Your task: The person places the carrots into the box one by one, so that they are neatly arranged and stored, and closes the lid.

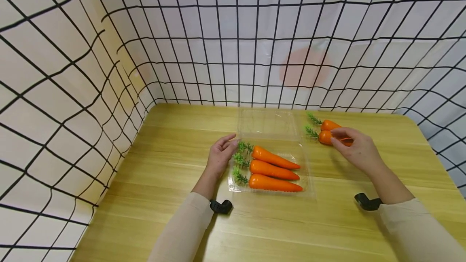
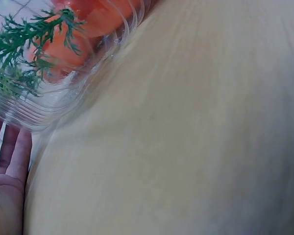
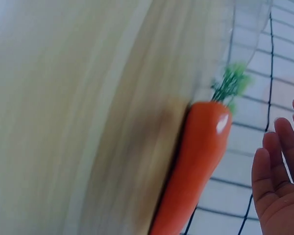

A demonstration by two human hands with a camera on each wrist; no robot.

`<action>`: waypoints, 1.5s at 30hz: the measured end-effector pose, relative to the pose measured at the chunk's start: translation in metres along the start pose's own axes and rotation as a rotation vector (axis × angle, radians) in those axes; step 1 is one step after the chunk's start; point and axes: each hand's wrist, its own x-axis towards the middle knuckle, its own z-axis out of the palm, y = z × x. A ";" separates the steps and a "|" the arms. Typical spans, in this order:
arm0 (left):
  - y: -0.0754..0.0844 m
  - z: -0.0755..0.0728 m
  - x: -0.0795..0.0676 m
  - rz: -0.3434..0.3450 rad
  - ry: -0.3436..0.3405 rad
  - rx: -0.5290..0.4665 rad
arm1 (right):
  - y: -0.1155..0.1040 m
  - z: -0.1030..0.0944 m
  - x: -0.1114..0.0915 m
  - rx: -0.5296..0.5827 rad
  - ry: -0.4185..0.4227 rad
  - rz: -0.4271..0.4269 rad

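Note:
Three orange carrots with green tops, the front carrot [image 1: 274,183] among them, lie side by side in a clear plastic clamshell box [image 1: 308,185]. My left hand [image 1: 219,156] is at the box's left side, its fingers by the rim; in the left wrist view the fingertips [image 2: 22,147] meet the ribbed plastic wall. To the right of the box, two more carrots lie on the table: a rear carrot [image 1: 329,124] and a nearer carrot [image 1: 325,137]. My right hand [image 1: 358,151] hovers over the nearer one, partly hiding it. Loosely bent fingers stand apart from the carrot [image 3: 198,156] in the right wrist view.
The box's transparent lid [image 1: 267,122] lies folded back behind it. A black wire grid [image 1: 236,64] borders the wooden table [image 1: 164,165] at the back and both sides. Each wrist wears a black camera, the left camera [image 1: 222,206] close to the box's front left corner.

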 end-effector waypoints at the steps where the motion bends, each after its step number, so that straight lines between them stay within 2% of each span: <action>1: 0.000 0.000 0.000 0.003 -0.002 -0.001 | 0.004 -0.002 0.000 -0.011 -0.001 0.004; 12: -0.001 0.000 0.001 -0.004 -0.019 -0.006 | 0.042 -0.016 0.009 -0.063 -0.022 0.061; 20: -0.002 0.001 0.003 0.000 -0.016 -0.012 | 0.061 -0.021 0.015 -0.124 -0.156 0.123; 28: 0.000 0.001 0.003 -0.006 -0.006 0.006 | 0.065 -0.015 0.016 -0.166 -0.233 0.124; 45: 0.001 0.000 0.001 -0.016 -0.013 0.021 | 0.056 -0.006 0.010 -0.189 -0.281 0.039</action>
